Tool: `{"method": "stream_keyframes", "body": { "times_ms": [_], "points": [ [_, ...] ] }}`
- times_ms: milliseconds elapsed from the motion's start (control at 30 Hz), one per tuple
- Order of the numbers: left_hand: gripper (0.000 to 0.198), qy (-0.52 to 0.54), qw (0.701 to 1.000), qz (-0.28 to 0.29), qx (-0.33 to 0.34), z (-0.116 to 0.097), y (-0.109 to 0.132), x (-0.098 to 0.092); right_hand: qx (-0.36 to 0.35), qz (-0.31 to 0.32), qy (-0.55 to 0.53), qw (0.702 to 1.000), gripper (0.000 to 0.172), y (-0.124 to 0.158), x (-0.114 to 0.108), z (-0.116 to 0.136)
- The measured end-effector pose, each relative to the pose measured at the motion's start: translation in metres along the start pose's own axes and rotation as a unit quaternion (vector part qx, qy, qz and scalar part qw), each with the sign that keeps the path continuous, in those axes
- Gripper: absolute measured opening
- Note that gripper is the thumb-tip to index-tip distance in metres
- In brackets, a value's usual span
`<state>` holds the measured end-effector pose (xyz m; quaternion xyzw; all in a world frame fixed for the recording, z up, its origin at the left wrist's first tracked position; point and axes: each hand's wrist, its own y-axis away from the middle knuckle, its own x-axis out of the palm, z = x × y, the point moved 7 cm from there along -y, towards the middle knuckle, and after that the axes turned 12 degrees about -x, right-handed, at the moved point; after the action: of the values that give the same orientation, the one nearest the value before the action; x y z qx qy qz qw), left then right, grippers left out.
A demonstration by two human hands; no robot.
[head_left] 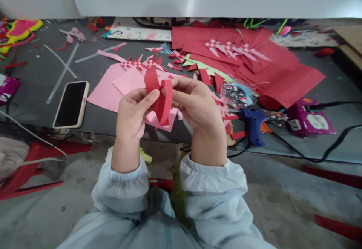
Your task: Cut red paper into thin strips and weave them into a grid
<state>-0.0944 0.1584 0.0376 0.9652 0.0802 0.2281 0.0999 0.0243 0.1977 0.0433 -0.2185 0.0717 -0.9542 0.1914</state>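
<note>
Both my hands hold up a curled red paper strip (161,96) above the near edge of the grey table (42,86). My left hand (132,115) pinches one part of the strip between thumb and fingers. My right hand (195,103) is closed on the other part. The strip bends into loops between them. Behind it lie pink paper sheets (113,86) with a woven red and white piece (138,65).
A phone (71,104) lies face up on the left. A blue glue gun (253,124) and its black cable sit at the right. Red paper sheets (271,64) cover the far right. A purple packet (309,119) lies further right. Red stool parts stand on the floor.
</note>
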Motion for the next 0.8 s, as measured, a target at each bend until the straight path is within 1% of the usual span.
{"method": "stream_keyframes", "body": {
  "times_ms": [100,233,367,533,700,800],
  "points": [
    [0.028,0.02,0.999,-0.003,0.035,-0.0025,0.0005,0.0013,-0.019,-0.014,-0.009,1.0,0.016,-0.001,0.0,0.0001],
    [0.027,0.023,0.999,-0.017,0.046,-0.002,0.0009,0.0022,-0.035,-0.022,-0.016,0.999,0.017,-0.0015,0.0008,0.0004],
    [0.029,0.019,0.998,-0.033,0.054,-0.0014,0.0004,0.0008,-0.026,-0.03,0.004,0.999,0.023,-0.0017,-0.0013,0.0007],
    [0.031,0.01,0.997,-0.044,0.059,-0.001,-0.0006,-0.0024,0.006,-0.006,0.009,1.0,0.028,-0.0006,-0.0004,0.0016],
    [0.031,-0.01,0.998,-0.045,0.054,-0.001,0.0002,-0.0043,0.006,-0.008,0.004,1.0,0.025,0.0002,-0.0031,0.0018],
    [0.029,-0.014,0.997,-0.04,0.07,-0.0021,0.0011,-0.0032,-0.008,-0.006,0.0,1.0,0.023,0.0002,-0.0037,0.0014]
  ]
}}
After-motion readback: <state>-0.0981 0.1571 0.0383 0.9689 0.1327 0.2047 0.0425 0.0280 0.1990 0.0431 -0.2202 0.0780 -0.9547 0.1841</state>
